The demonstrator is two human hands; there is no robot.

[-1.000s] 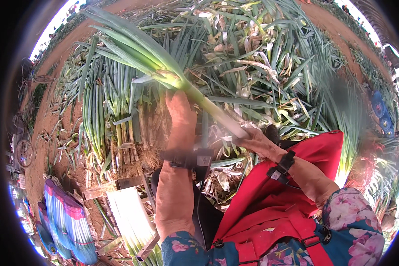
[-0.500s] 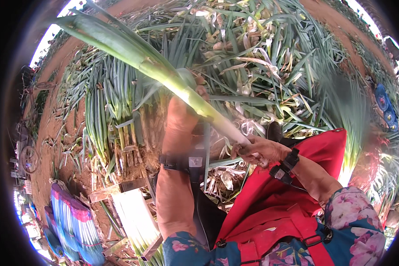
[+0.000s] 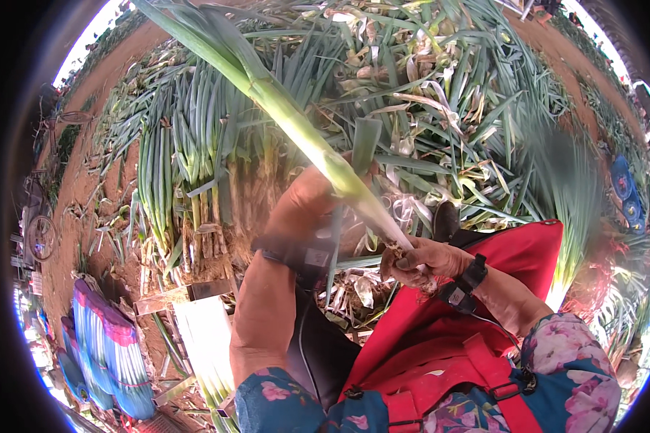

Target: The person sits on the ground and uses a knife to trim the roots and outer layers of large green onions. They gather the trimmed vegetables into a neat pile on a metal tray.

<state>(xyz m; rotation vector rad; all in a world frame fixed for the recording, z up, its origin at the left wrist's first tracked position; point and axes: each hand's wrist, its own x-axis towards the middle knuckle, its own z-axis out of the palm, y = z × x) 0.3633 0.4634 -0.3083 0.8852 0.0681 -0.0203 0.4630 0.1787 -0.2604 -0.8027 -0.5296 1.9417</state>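
Observation:
A long green onion slants across the middle, its green leaves up at the far left and its white root end near me. My right hand is closed around that root end, with stringy brown roots showing below the fingers. My left hand is behind the stalk, so its fingers are mostly hidden. A loose strip of green onion leaf sticks up from that hand, apart from the stalk, and seems gripped in it. Both wrists wear black straps with small devices.
A large heap of green onions spreads ahead. Several stand in a row at the left. Near my left arm lie a wooden frame with pale stalks and blue-and-pink wrapped bundles. A red apron covers my lap.
My left hand has moved right and slightly nearer along the stalk, with a leaf strip now standing up beside it. The green onion has tilted steeper; my right hand keeps its hold.

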